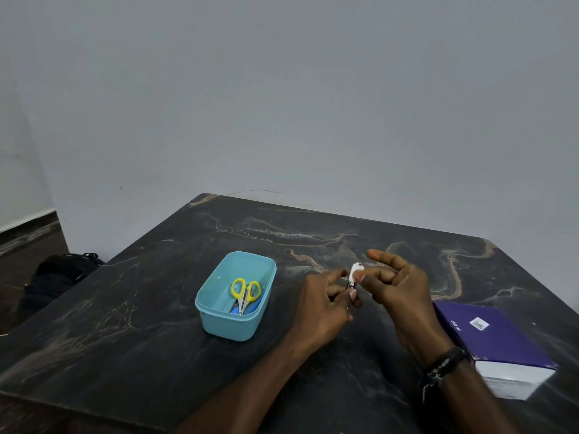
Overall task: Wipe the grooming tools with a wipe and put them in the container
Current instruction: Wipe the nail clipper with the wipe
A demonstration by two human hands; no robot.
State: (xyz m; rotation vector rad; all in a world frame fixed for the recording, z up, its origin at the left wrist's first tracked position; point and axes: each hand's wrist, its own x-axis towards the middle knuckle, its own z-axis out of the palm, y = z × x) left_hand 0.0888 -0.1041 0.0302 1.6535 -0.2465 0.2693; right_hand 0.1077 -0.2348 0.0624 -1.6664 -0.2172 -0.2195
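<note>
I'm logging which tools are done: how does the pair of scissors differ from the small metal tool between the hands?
The scissors lie inside the blue container, untouched; the small metal tool is held above the table by the left hand. The scissors show fully, yellow handles up; the tool is mostly hidden by fingers and the white wipe that the right hand presses on it. The scissors look larger. Both have shiny metal parts.

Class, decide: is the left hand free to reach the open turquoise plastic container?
Probably yes: the turquoise plastic container sits open beside the left hand, nothing between, though it grips a small metal tool.
</note>
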